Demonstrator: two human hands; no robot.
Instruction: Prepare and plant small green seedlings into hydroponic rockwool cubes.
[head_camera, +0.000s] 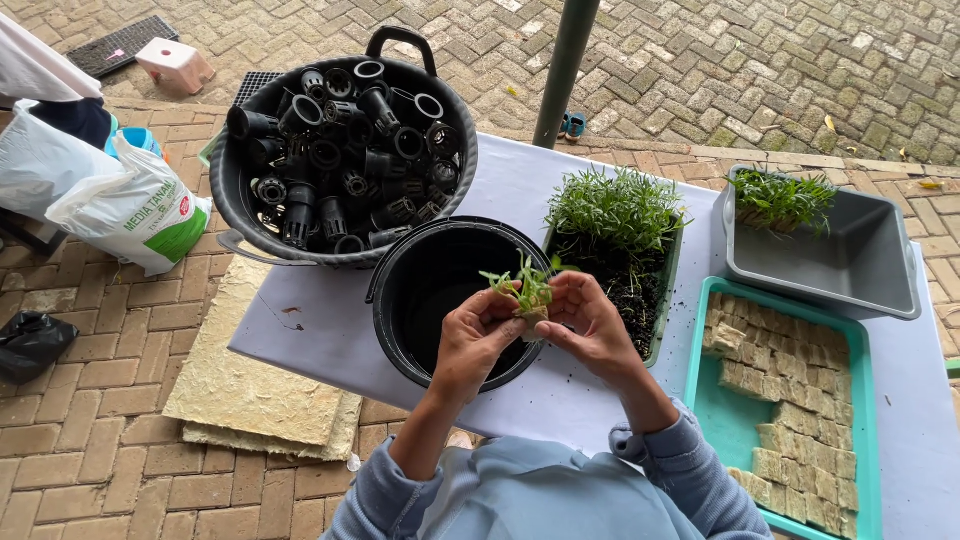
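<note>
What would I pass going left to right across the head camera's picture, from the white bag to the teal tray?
White bag → tub of black net pots → empty black bucket → seedling held in both hands → tray of green sprouts → teal tray of beige cubes.

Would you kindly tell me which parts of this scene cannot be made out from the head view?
- Base of the seedling: covered by fingers of the left hand and right hand.
- Bottom of the black bucket: too dark, partly behind the hands.
- Teal tray of foam cubes: cut off by the lower edge.
- Lower net pots in the black basin: buried under the top ones.
</note>
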